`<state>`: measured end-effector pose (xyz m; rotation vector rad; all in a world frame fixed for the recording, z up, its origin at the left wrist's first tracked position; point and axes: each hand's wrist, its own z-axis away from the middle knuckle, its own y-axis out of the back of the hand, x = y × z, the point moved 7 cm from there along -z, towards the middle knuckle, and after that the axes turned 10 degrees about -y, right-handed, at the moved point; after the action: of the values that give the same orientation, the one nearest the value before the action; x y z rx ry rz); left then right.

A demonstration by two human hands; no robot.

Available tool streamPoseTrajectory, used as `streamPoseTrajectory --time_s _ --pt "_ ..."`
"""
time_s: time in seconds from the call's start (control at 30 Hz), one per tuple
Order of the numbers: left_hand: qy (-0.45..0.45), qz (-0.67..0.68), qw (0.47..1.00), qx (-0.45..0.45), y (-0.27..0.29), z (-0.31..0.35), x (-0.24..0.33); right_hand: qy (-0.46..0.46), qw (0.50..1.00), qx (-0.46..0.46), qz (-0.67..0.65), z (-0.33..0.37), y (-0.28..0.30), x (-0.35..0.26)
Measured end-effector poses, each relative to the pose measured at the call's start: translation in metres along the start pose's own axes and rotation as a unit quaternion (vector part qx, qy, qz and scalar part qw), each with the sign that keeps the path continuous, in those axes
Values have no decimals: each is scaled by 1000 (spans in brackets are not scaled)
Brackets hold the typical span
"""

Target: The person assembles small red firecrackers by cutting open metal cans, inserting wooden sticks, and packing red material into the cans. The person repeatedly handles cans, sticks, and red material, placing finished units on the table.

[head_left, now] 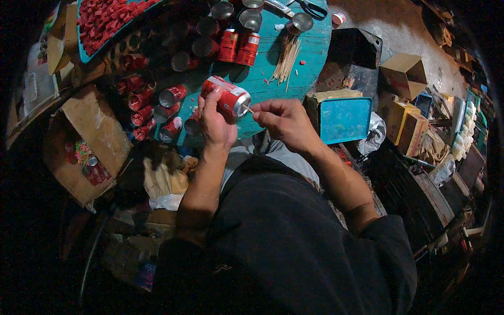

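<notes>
A red drink can (223,94) lies tilted in my left hand (218,126), whose fingers wrap round its side, with the silver end turned to the right. My right hand (283,122) pinches a thin wooden stick (250,109) between thumb and fingers. The stick's far tip meets the can's silver end; whether it goes into it I cannot tell. Past my hands, a bundle of thin wooden sticks (287,59) lies on the green table (310,58). Two red cans (238,47) stand close together there.
Several cut-open cans (172,96) crowd the table's left side. At the top left, a blue tray (84,52) holds red pieces. Scissors (313,8) lie at the far edge. Right of the table are a blue lid (345,119) and a cardboard box (404,74); another box (92,121) is left.
</notes>
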<state>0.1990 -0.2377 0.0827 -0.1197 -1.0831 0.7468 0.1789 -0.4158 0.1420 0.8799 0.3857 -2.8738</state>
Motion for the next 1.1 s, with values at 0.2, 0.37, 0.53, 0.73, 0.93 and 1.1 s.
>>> streamPoseTrajectory --time_s 0.2,0.37,0.53,0.73,0.93,1.1 --pt "25 -19 999 14 -12 21 8 69 993 20 97 -7 0 -9" --pt "-12 -14 1000 25 3 15 7 -39 999 -5 -26 19 8 3" --pt "-18 -9 1000 10 -3 19 13 47 996 71 28 22 11 13" --pt "-18 17 1000 2 -5 23 17 94 989 102 59 25 12 -6" --pt "-7 61 998 -9 -5 24 20 233 926 216 201 48 20 -27" --pt "12 60 998 -18 -8 29 21 477 738 275 391 65 -12 -43"
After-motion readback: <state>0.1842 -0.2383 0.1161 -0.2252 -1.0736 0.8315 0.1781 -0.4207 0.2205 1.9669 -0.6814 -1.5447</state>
